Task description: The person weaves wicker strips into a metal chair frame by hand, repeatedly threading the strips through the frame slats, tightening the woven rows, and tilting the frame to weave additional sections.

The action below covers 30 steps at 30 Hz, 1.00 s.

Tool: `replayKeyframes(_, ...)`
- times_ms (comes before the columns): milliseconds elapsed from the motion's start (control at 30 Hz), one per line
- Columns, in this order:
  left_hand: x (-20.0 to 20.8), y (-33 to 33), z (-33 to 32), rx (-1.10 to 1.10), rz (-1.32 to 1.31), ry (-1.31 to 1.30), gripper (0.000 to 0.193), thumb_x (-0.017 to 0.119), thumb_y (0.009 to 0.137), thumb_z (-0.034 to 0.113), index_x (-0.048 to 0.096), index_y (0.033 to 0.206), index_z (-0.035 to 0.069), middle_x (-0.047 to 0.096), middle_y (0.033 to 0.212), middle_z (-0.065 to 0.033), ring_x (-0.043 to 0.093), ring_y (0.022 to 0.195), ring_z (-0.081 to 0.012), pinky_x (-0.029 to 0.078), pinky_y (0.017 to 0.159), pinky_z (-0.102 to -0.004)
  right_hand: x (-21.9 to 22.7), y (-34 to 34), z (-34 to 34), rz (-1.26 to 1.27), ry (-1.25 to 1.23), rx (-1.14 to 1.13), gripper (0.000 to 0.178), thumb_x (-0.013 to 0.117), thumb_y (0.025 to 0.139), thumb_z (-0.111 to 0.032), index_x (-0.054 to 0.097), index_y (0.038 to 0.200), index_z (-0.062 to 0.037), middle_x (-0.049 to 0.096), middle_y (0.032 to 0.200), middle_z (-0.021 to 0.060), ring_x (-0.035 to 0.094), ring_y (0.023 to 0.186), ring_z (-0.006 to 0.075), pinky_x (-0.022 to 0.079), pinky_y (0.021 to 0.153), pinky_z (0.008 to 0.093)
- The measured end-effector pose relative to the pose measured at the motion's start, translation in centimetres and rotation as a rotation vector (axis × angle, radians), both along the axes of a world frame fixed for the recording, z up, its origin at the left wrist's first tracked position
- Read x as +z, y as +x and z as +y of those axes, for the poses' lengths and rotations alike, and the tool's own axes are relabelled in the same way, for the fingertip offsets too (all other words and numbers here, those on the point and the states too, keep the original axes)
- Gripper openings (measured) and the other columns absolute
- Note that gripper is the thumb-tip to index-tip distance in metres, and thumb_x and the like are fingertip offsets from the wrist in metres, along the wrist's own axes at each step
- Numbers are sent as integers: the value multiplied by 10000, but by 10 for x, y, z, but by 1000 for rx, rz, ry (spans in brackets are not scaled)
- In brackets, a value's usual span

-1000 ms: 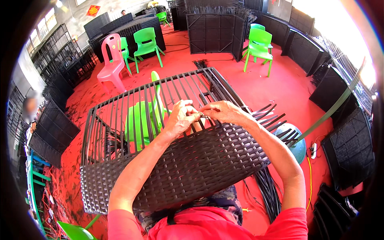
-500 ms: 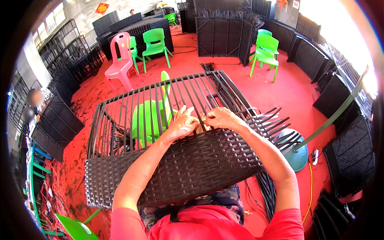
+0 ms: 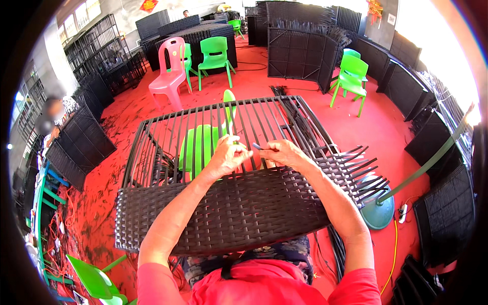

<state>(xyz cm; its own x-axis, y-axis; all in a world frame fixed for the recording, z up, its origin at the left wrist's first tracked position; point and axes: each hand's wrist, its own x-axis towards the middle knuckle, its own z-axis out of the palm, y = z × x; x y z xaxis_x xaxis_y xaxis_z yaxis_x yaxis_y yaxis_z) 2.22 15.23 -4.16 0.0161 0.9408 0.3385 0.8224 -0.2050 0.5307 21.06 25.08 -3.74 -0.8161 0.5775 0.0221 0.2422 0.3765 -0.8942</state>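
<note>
Through the head camera I have both hands near the middle of the frame, just beside each other and not touching. The right hand (image 3: 284,154) pinches a dark strip (image 3: 257,146) between thumb and forefinger, its short end poking out toward the left. The left hand (image 3: 223,158) is curled, thumb and fingers drawn in near that end; I cannot tell whether it grips anything.

Both are over the black woven panel (image 3: 223,213), which fills the centre of the frame, tilted, its near edge above the patterned trousers (image 3: 279,254). I see tight weave across its lower part and bare upright bars above, with the hands right at the boundary. Loose strip ends (image 3: 363,168) fan out from its right side.

Through the bars I make out a green chair (image 3: 230,96). A pink chair (image 3: 170,84) stands in the upper left on the red floor (image 3: 376,134), and finished-looking black panels (image 3: 297,53) stand at the top. Right of centre, a round teal base (image 3: 378,216) carries a slanting pole (image 3: 427,175); a yellow cord (image 3: 396,249) runs below it. Another person (image 3: 53,112) is blurred at far left.
</note>
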Motion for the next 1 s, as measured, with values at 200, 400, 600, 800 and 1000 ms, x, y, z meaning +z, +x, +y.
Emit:
replayKeyframes(200,-41,-6,6,67,171,-8,238,545,778,267,658,937,132,345,1320,-216,211,1256,-413,170,1025,-481,-11,-5,-4,-1,137,-66,344,565,821,-348,593,723,-19,549,573,70,534,499,155,412,485,300)
replayKeyframes(400,-41,-5,10,81,148,-110,296,544,790,268,633,1022,107,310,1351,-200,184,1272,-385,144,1036,-463,-22,-15,-18,-37,470,-317,232,553,750,-227,561,676,-8,582,604,154,605,595,270,450,544,362)
replayKeyframes(600,-24,-3,2,26,110,-186,230,546,739,334,693,818,175,306,1359,-190,182,1279,-396,95,1047,-488,-6,-15,-28,-50,303,-272,244,570,793,-235,579,695,-11,583,602,135,599,579,235,451,548,346)
replayKeyframes(800,-8,-15,1,58,-638,-136,151,605,741,175,682,814,68,531,1108,-111,455,1059,-225,344,922,-338,-9,-19,-21,56,358,-203,215,560,820,-238,619,908,-51,621,711,143,622,646,228,465,597,335)
replayKeyframes(1000,-28,-13,-6,224,149,129,197,634,728,272,691,866,143,431,1226,-225,348,1179,-381,276,996,-413,0,-30,-11,50,398,-191,200,551,833,-212,611,952,-64,615,732,135,607,647,201,457,589,319)
